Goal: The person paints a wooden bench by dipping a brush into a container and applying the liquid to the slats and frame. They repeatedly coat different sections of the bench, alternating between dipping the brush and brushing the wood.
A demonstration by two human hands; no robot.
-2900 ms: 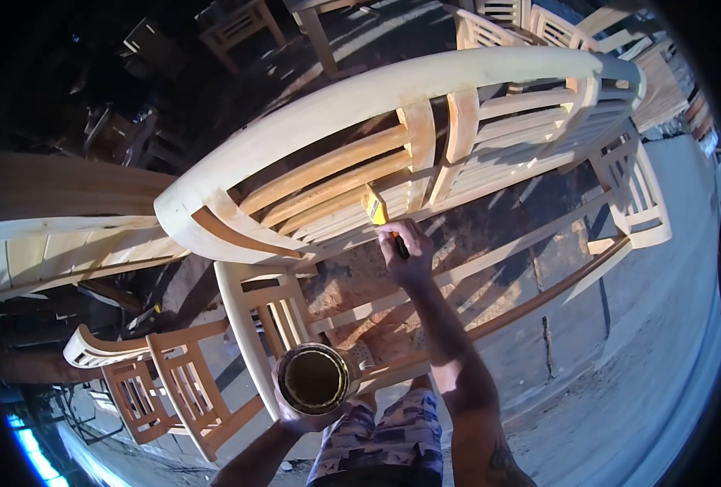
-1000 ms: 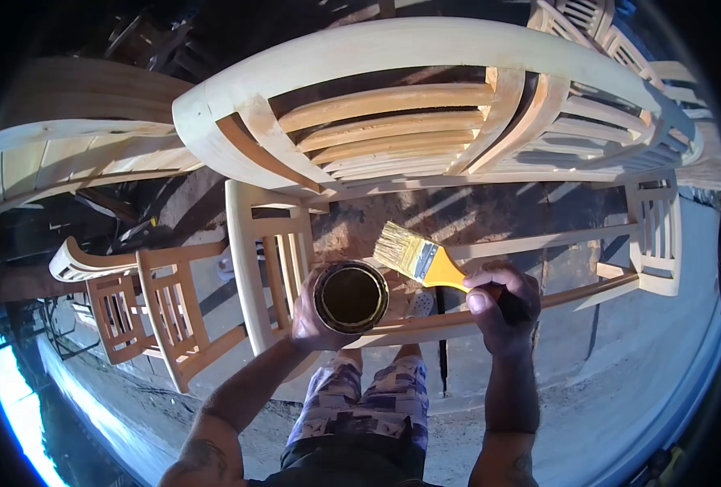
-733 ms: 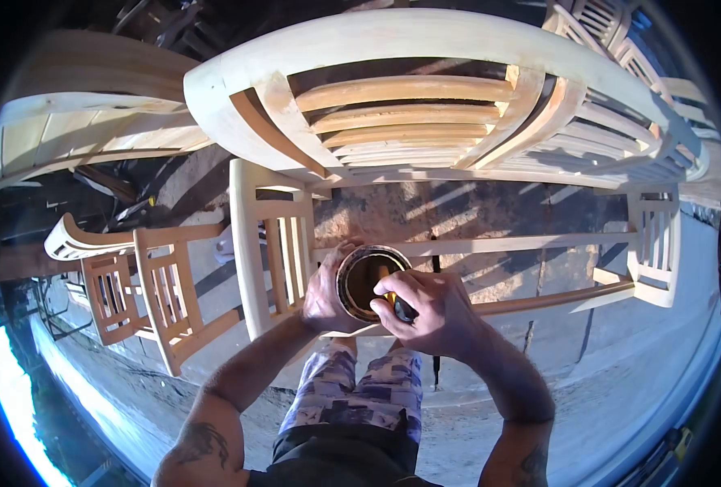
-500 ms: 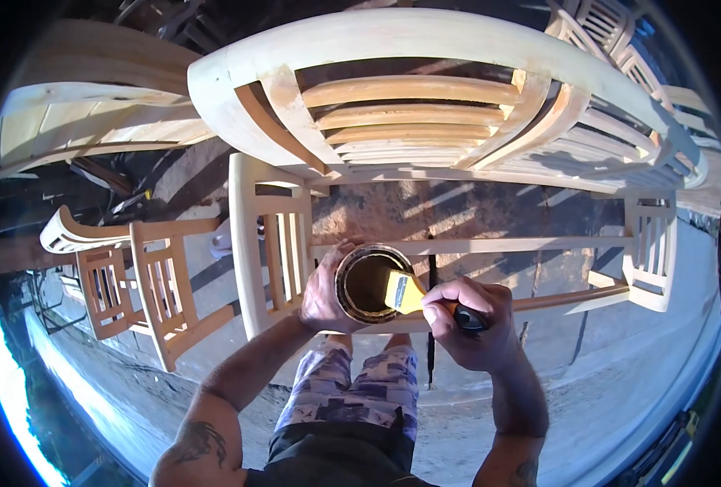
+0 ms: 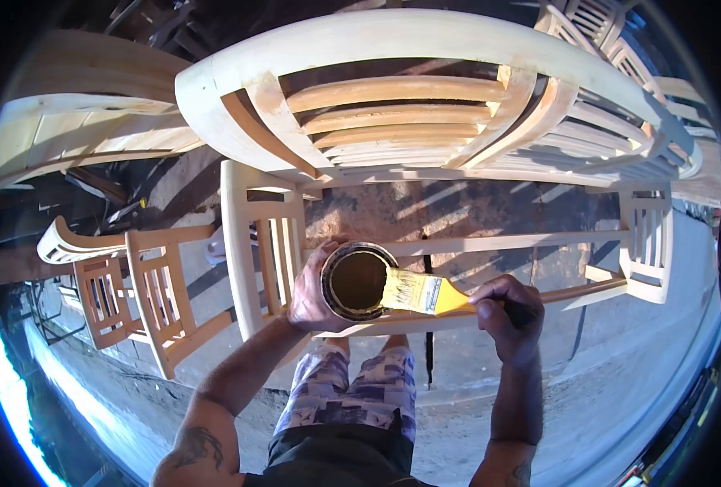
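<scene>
My left hand (image 5: pixel 313 286) is wrapped round the side of an open can (image 5: pixel 328 258) with a stained rim and dark liquid inside. In my right hand (image 5: pixel 510 315) is a paintbrush (image 5: pixel 451 299) with a yellow handle and a metal band, gripped near the dark end of its handle. Its wet, yellowish bristles lie across the right rim of the can, touching or just over it. Both hands are above the front rail of a pale wooden bench frame (image 5: pixel 243 243), which has a curved, slatted back.
A smaller wooden chair frame (image 5: pixel 153 292) stands at the left. Wide wooden planks (image 5: pixel 101 134) lie at the upper left. More slatted chairs (image 5: pixel 596 32) stand at the far upper right. Shadows stripe the concrete floor (image 5: pixel 474 357).
My right hand has moved to the right and drawn the brush out of the can, so its bristles now show at the rim. The can has shifted slightly left in view.
</scene>
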